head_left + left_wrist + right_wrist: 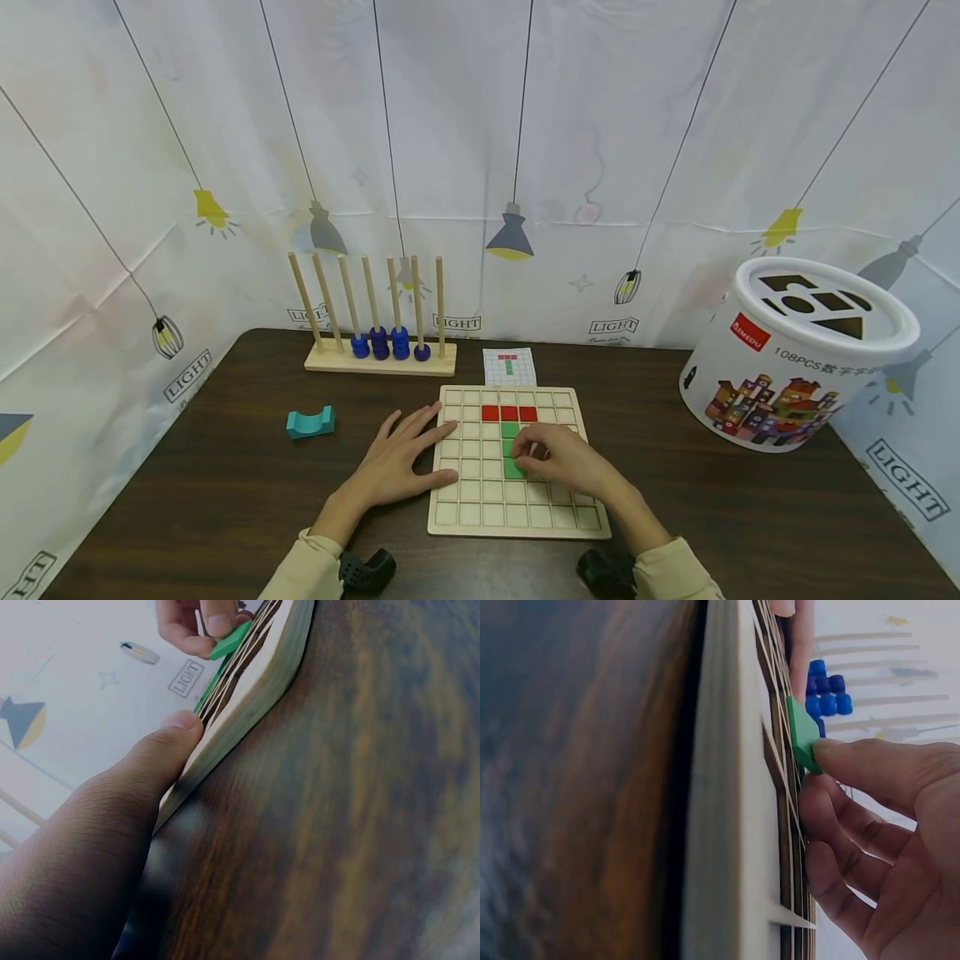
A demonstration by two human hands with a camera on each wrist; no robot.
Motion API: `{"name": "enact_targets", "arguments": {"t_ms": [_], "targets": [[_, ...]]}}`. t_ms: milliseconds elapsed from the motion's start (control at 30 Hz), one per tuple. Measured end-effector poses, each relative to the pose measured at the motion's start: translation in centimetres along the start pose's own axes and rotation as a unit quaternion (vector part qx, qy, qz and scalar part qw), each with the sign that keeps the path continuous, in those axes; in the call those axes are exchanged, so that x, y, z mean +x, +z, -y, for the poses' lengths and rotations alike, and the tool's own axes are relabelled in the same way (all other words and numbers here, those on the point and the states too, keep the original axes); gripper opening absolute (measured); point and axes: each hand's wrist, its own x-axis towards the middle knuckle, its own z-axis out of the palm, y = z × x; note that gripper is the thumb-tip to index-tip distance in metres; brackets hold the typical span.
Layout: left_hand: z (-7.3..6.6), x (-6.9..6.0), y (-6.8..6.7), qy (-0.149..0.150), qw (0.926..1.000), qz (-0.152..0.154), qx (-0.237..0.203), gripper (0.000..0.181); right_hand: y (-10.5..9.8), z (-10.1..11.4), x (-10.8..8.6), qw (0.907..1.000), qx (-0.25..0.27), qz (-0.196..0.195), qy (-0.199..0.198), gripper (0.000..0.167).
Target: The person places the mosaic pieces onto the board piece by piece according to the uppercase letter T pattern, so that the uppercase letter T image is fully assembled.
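Observation:
A wooden grid board (480, 515) lies on the table in the head view. Three red square tiles (509, 413) form a row near its top. Below the middle red one runs a column of green tiles (510, 429). My right hand (566, 458) pinches a green square tile (802, 735) between thumb and fingers at the column's lower end; in the right wrist view that tile sits tilted on the grid. My left hand (401, 462) rests along the board's left edge with its fingers spread, thumb (176, 735) touching the rim.
Behind the board lies a pattern card (510, 375) with a red and green figure. A wooden peg stand (337, 357) with blue and purple beads stands back left. A teal curved block (311, 423) lies left. A large white tub (787, 367) stands at right.

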Motion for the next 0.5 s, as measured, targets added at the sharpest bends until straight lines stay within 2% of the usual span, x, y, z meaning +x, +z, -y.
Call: {"name": "enact_targets", "arguments": {"t_ms": [500], "targets": [[0.11,0.03,0.13,-0.002,1.0,0.0,0.003,0.075,0.26,0.2,0.05,0.9997,-0.023,-0.013,0.001,0.004]]}}
